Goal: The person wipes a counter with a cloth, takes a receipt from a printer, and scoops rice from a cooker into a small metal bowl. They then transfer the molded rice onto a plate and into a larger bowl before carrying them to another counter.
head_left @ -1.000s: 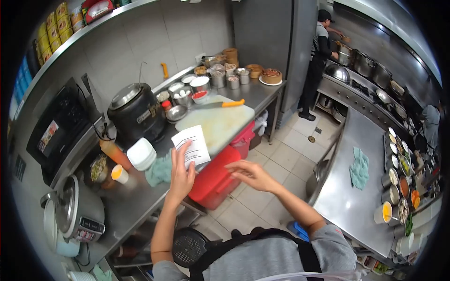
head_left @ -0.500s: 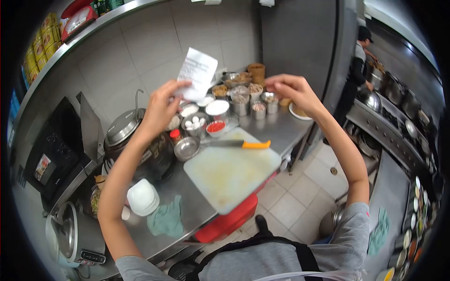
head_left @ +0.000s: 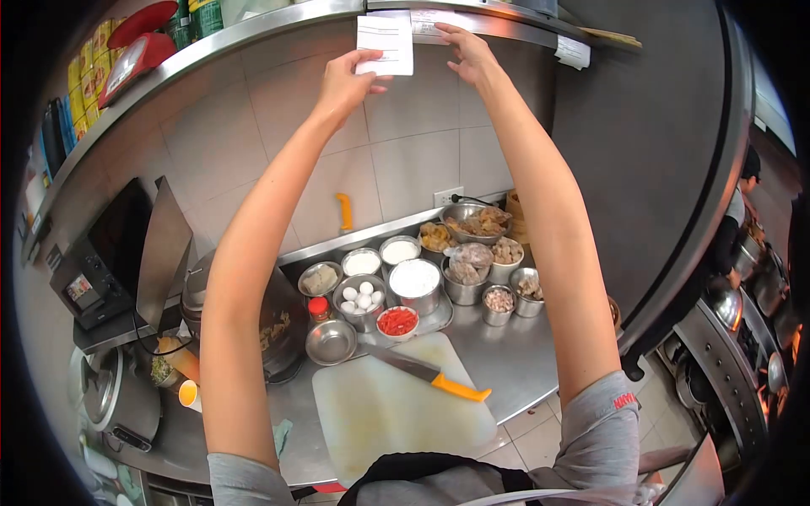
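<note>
High up at the metal shelf edge, my left hand pinches a white printed paper slip at its lower left part. The slip overlaps the shelf's front rail in this view. To its right my right hand is raised with its fingers apart and holds nothing. Its fingertips are right at another paper slip on the rail. Far below lies a white cutting board, with an orange-handled knife resting across it.
Behind the board stand a bowl of eggs, a bowl of red slices, a pot of white powder and an empty metal bowl. Another paper hangs at right. A person works at the stove.
Both hands have risen to the shelf rail, the left carrying the paper slip up. The right hand has moved closer to the slip. The view has tilted up.
</note>
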{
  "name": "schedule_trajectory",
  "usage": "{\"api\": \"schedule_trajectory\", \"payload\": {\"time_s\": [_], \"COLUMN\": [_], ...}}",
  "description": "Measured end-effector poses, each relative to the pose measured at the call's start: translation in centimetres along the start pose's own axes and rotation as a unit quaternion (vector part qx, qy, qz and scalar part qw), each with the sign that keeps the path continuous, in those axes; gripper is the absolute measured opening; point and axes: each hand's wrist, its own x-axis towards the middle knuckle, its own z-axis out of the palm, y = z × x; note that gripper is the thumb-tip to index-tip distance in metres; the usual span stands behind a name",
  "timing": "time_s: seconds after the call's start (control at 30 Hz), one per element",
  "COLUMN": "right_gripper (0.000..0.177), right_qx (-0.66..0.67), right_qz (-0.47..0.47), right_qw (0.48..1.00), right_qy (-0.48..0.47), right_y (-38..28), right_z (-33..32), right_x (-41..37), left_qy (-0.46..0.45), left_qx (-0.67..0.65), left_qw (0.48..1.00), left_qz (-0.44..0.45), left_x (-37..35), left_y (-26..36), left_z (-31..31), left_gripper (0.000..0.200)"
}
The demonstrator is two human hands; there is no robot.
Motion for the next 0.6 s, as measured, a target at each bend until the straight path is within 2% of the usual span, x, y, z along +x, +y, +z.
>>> {"api": "schedule_trajectory", "payload": {"time_s": [0.07,0.13,0.27,0.33,0.4,0.43,0.47,0.53,0.6], "right_gripper": [0.023,0.018,0.017,0.019,0.023,0.025,0.027,0.027,0.029], "right_qx": [0.035,0.030,0.061,0.019,-0.039,-0.106,-0.157,-0.193,-0.112], "right_qz": [0.018,-0.012,-0.050,-0.052,-0.049,-0.028,-0.018,-0.073,-0.107], "right_qw": [0.999,0.998,0.995,0.997,0.997,0.992,0.982,0.968,0.976], "right_qy": [-0.020,0.061,0.068,0.045,0.037,0.063,0.107,0.140,0.155], "right_y": [1.1,1.5,0.7,0.2,-0.5,-0.7,-1.1,-0.1,-1.4], "right_z": [-0.9,-2.3,-5.1,-5.7,-5.7,-5.7,-5.1,-6.8,-5.2], "right_x": [2.0,2.1,2.0,3.0,3.5,3.6,2.8,4.3,-0.2], "left_qy": [-0.006,-0.017,-0.018,-0.021,-0.070,-0.095,-0.102,-0.116,-0.080], "left_qx": [-0.006,-0.024,-0.063,-0.096,-0.086,-0.080,-0.056,-0.007,0.043], "left_qw": [1.000,1.000,0.997,0.994,0.993,0.992,0.992,0.990,0.996], "left_qz": [-0.004,-0.006,-0.038,-0.041,-0.038,-0.038,-0.051,-0.078,0.019], "left_x": [1.2,2.1,4.8,7.1,8.5,8.6,7.2,3.6,-0.3], "left_y": [-0.2,-0.6,-0.4,-0.8,-0.4,-0.2,1.1,3.2,3.2], "left_z": [0.9,1.8,3.5,4.1,4.5,4.3,3.7,2.7,0.4], "left_gripper": [0.036,0.037,0.036,0.037,0.050,0.057,0.066,0.084,0.077]}}
